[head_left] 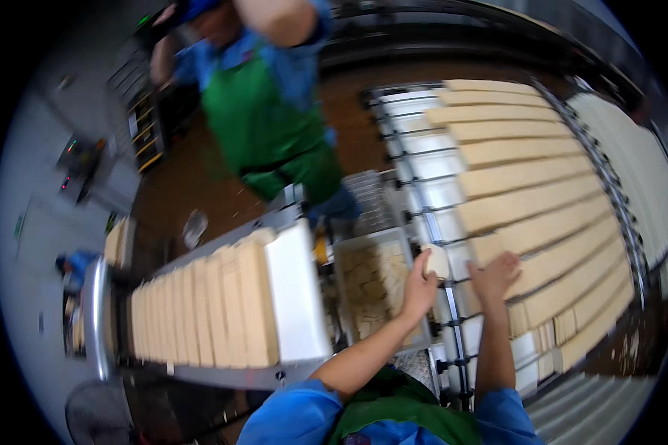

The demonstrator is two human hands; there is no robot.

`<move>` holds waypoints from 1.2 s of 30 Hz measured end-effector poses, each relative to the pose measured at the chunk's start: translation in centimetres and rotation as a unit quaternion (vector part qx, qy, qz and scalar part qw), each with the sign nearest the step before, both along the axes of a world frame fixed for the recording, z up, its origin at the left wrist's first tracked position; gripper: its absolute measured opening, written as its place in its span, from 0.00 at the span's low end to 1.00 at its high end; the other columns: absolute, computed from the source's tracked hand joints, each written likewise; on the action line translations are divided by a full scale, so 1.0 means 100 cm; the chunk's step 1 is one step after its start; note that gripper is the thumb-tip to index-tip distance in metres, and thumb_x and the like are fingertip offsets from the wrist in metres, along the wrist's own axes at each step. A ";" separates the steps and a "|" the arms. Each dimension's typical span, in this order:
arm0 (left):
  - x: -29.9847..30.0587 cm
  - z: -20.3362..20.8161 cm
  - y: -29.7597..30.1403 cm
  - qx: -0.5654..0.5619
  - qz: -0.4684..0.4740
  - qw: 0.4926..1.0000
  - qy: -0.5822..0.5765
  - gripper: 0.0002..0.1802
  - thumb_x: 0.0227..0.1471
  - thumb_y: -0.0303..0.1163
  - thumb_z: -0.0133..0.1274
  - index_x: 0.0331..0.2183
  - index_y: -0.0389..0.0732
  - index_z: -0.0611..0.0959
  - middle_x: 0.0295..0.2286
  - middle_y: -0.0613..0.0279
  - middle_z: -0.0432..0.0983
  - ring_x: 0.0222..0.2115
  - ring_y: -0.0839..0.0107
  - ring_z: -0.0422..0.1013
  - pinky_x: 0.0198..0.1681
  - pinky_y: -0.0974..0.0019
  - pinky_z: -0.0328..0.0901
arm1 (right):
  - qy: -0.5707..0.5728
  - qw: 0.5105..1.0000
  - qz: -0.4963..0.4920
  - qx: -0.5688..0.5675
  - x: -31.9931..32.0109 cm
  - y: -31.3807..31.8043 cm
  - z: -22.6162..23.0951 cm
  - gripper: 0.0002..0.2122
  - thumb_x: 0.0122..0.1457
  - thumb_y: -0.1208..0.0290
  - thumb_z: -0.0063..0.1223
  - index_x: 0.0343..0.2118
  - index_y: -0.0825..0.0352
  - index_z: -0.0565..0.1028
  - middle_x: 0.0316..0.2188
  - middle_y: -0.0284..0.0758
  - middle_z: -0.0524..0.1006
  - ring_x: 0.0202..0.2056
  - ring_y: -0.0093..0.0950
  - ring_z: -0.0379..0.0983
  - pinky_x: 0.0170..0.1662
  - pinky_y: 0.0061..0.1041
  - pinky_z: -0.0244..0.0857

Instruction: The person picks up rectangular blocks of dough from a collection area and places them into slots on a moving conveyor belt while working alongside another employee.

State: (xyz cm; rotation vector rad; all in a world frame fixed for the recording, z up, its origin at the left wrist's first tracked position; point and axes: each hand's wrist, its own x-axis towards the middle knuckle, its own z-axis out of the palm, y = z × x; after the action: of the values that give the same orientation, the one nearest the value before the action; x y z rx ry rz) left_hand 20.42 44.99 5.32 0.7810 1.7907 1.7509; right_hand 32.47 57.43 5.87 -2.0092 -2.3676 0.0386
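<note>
Reaching up from the lower edge of the frame, both bare forearms come out of blue sleeves over a green apron, and the hands meet just right of centre. The left hand (pixel 418 288) is closed around a pale, rounded piece (pixel 437 260) — its fingers wrap the lower left side of the piece, which sits at the edge between a tray and a conveyor. The right hand (pixel 495 275) lies open, fingers spread, flat on the near end of a tan slab (pixel 542 230) at the conveyor's left side, just right of the piece; it grasps nothing that can be seen. The conveyor (pixel 423 159) fills the right half of the frame, a metal frame with cross rods carrying long tan slabs laid side by side from the upper centre down to the lower right. The tray (pixel 346 245), a pale box holding tan chunks, sits at centre, directly left of the left hand. Left of it a white belt (pixel 298 297) carries a row of tan blocks (pixel 200 311) standing side by side — these reach toward the left edge. At the upper centre stands another person (pixel 274 111) in a blue shirt and green apron, well apart from the hands. The floor is brown.
</note>
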 end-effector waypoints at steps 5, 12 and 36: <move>-0.036 0.035 -0.123 -0.050 0.078 0.988 0.125 0.30 0.49 0.25 0.51 0.55 0.37 0.63 0.55 0.43 0.56 0.58 0.50 0.53 0.60 0.60 0.49 | -0.068 0.996 -0.047 -0.041 -0.007 0.014 -0.007 0.48 0.52 0.41 0.47 0.60 0.82 0.46 0.62 0.58 0.45 0.65 0.50 0.33 0.64 0.50 0.28; -0.066 0.008 -0.320 -0.365 0.302 0.836 0.276 0.34 0.47 0.36 0.56 0.51 0.30 0.63 0.48 0.35 0.58 0.49 0.42 0.57 0.53 0.52 0.55 | -0.151 0.986 -0.059 -0.031 -0.035 -0.015 0.041 0.46 0.52 0.42 0.47 0.62 0.75 0.44 0.64 0.52 0.42 0.66 0.47 0.31 0.64 0.51 0.26; -0.081 -0.005 -0.384 -0.391 0.287 0.867 0.113 0.40 0.43 0.46 0.60 0.48 0.30 0.61 0.41 0.38 0.63 0.34 0.44 0.71 0.33 0.52 0.70 | 0.057 0.904 0.393 -0.157 -0.392 -0.299 0.006 0.40 0.48 0.49 0.54 0.59 0.69 0.55 0.59 0.48 0.54 0.56 0.50 0.57 0.54 0.45 0.59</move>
State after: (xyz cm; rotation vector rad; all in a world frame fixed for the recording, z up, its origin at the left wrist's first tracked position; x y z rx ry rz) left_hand 12.28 6.57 4.80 0.0985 2.8073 1.0263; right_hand -6.69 27.57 6.49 -0.9306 -3.0461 0.5662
